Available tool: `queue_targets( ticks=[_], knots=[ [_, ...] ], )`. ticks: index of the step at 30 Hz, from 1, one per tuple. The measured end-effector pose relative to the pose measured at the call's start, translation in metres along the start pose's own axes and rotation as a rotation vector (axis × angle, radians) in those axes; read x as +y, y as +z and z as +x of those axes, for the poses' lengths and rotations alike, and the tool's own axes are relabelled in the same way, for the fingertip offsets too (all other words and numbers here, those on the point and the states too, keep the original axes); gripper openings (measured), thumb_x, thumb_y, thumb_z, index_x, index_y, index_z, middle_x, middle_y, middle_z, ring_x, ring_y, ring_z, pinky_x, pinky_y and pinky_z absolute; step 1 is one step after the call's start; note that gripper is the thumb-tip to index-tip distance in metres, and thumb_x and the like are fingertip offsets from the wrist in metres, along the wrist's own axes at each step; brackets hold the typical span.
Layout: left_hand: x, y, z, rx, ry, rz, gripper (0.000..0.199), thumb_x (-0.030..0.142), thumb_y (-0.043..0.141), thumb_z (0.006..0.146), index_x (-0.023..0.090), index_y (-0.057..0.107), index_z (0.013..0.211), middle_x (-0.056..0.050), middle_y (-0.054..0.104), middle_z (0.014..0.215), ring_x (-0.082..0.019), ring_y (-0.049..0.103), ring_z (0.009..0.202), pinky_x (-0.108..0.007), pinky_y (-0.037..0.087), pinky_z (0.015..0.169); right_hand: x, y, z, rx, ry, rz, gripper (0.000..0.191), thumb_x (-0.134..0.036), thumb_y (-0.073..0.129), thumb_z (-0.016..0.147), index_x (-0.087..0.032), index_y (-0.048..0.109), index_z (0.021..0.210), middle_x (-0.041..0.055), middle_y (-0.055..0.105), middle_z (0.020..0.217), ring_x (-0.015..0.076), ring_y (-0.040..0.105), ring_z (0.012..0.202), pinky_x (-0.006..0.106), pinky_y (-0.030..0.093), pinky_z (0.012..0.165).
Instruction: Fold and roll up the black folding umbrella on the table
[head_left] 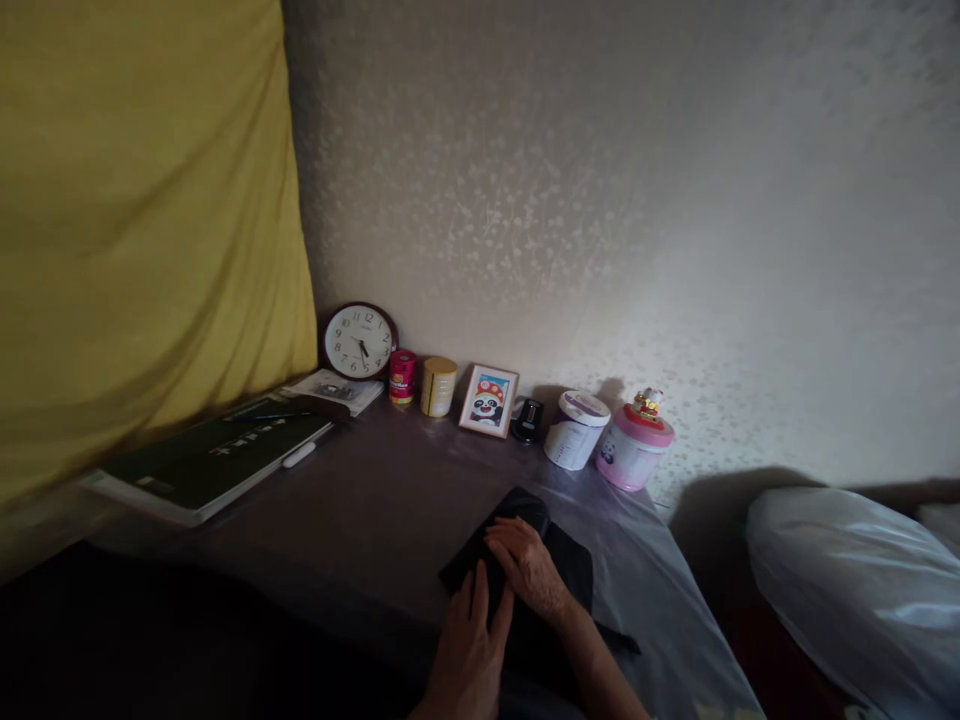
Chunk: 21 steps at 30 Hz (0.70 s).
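A black, soft, folded piece (571, 560) that looks like cloth or a bag lies at the near right part of the table, with a thin strip sticking out to the right. My left hand (471, 635) rests on its near side, fingers stretched forward over the dark material. Just beyond it, my right hand (529, 568) lies across the top, palm down, its fingers extended to the left. The two hands are close together. Dim light hides the folds beneath them, and the near end of the piece merges into shadow.
Along the wall stand a round clock (361, 342), a red can (403, 378), a yellow can (439, 388), a framed panda picture (489, 402), a small black device (528, 421), a white tub (576, 432) and a pink tub (634, 450). A dark green book (217, 455) lies left. A plastic-wrapped bundle (847, 590) sits right.
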<state>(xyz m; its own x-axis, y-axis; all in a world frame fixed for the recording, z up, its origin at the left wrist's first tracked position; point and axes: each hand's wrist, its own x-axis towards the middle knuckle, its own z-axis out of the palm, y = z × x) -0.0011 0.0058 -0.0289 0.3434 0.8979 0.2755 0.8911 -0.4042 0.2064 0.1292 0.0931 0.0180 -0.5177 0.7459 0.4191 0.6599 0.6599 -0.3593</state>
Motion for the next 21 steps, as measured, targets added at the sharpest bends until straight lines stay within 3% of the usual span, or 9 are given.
queue_targets(
  ticks=[5,9,16,21],
  knots=[
    [0.000,0.001,0.002,-0.095,-0.049,-0.017,0.068,0.009,0.042,0.080,0.028,0.019,0.141,-0.017,0.025,0.146,-0.037,0.032,0.129,-0.049,0.039,0.096,0.024,-0.002,0.015,-0.055,0.034,-0.094,0.028,-0.028,0.039,0.094,-0.024,0.066,0.099,0.0018,0.067,0.109,0.0203,0.049,0.117,0.044,0.025,0.105],
    [0.002,-0.008,0.003,-0.186,-0.102,-0.042,0.069,0.010,0.041,0.081,0.024,0.013,0.142,-0.018,0.026,0.146,-0.035,0.033,0.129,-0.047,0.037,0.098,0.043,-0.002,0.030,-0.102,0.097,-0.155,0.033,-0.026,0.035,0.094,-0.025,0.068,0.095,0.0007,0.069,0.104,0.0208,0.052,0.114,0.045,0.025,0.104],
    [0.009,-0.022,0.007,-0.296,-0.186,-0.029,0.073,-0.004,0.031,0.074,0.015,0.014,0.142,-0.020,0.027,0.145,-0.031,0.031,0.130,-0.044,0.034,0.101,0.068,-0.001,0.044,-0.138,0.198,-0.361,0.033,-0.018,0.035,0.093,-0.025,0.067,0.089,0.0005,0.070,0.097,0.0128,0.060,0.098,0.023,0.040,0.089],
    [0.012,-0.033,0.009,-0.302,-0.184,-0.045,0.071,-0.007,0.027,0.074,0.012,0.017,0.141,-0.022,0.031,0.142,-0.031,0.033,0.129,-0.042,0.035,0.101,0.073,-0.009,0.031,-0.040,0.363,-0.502,0.032,-0.009,0.036,0.087,-0.021,0.064,0.100,0.0087,0.069,0.099,0.0179,0.062,0.093,0.029,0.044,0.084]
  ],
)
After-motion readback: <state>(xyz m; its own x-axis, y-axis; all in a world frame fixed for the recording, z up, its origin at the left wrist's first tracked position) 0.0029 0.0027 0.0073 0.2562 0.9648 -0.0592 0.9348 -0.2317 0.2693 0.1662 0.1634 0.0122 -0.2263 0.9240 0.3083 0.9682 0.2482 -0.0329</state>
